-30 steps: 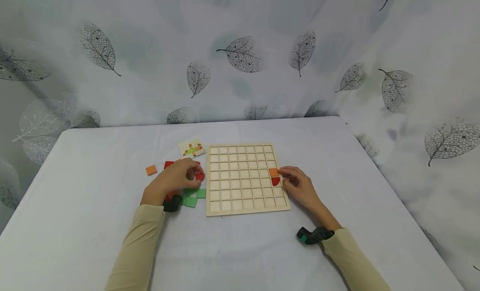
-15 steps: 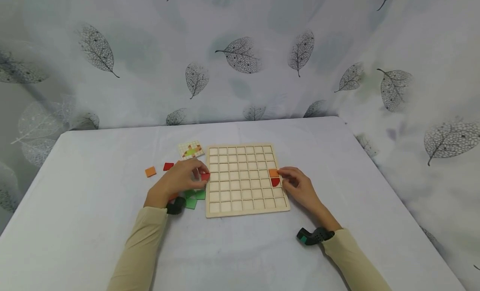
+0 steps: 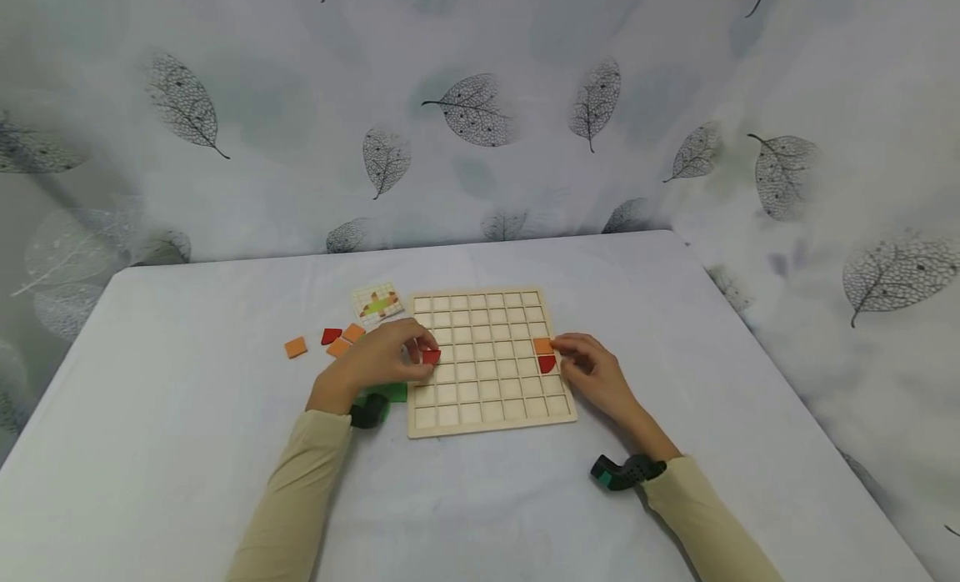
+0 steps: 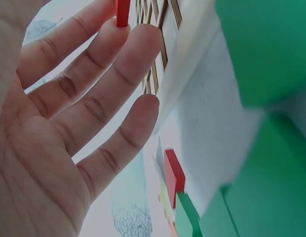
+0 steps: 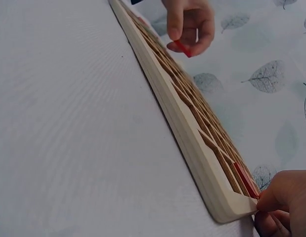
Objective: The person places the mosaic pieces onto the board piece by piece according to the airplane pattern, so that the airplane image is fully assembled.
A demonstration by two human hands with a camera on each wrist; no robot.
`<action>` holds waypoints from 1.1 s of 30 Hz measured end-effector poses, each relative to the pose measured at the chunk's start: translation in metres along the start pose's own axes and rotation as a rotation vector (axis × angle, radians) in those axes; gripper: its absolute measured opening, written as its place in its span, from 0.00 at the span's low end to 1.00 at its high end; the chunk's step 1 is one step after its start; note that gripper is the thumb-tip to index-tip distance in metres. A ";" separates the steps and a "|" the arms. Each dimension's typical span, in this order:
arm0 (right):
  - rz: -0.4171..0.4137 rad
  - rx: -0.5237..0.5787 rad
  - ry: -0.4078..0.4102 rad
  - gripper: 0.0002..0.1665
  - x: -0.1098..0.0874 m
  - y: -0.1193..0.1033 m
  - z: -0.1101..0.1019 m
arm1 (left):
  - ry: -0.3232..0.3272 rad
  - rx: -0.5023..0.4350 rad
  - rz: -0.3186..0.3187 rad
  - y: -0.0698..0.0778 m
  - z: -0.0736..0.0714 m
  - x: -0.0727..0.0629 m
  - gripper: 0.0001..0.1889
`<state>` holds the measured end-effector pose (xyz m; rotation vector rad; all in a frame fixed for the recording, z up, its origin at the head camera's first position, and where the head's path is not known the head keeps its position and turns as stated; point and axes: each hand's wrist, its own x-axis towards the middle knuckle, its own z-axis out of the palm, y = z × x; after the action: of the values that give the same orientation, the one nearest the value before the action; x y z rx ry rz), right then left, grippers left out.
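Note:
My left hand (image 3: 378, 357) pinches a red tile (image 3: 431, 357) between thumb and fingertips, over the left columns of the wooden grid board (image 3: 491, 428). In the left wrist view the red tile (image 4: 122, 11) stands on edge at the fingertips, and the other fingers are spread. My right hand (image 3: 597, 373) holds the board's right edge with thumb and fingers, as the right wrist view also shows. Beside those fingertips an orange tile (image 3: 542, 346) lies in a cell of the right column. Directly below it sits a red tile with a rounded corner (image 3: 547, 364).
A small pattern card (image 3: 377, 303) lies behind the board's left side. Orange tiles (image 3: 296, 347) and a red tile (image 3: 331, 336) lie loose left of the board. Green tiles (image 3: 393, 391) are partly hidden under my left wrist.
My left hand has carried the red tile rightward from the loose pile to over the board's left columns. More orange tiles show behind it. My right hand has stayed at the board's edge.

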<state>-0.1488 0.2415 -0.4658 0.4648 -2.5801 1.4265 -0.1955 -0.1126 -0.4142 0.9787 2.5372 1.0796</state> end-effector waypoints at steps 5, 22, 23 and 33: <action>0.012 -0.012 0.002 0.19 -0.001 0.000 0.000 | -0.031 -0.028 0.042 0.004 0.006 0.009 0.12; 0.005 0.002 0.003 0.19 0.001 0.000 -0.002 | -0.013 0.017 0.056 0.019 0.014 0.032 0.12; -0.001 -0.001 0.006 0.18 0.001 0.000 -0.002 | -0.016 0.016 0.059 0.021 0.015 0.034 0.12; 0.006 0.016 0.008 0.18 0.001 0.002 -0.001 | 0.011 0.067 0.061 0.038 0.023 0.045 0.13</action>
<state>-0.1502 0.2430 -0.4669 0.4538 -2.5682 1.4486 -0.2005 -0.0513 -0.4006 1.0764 2.5834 1.0239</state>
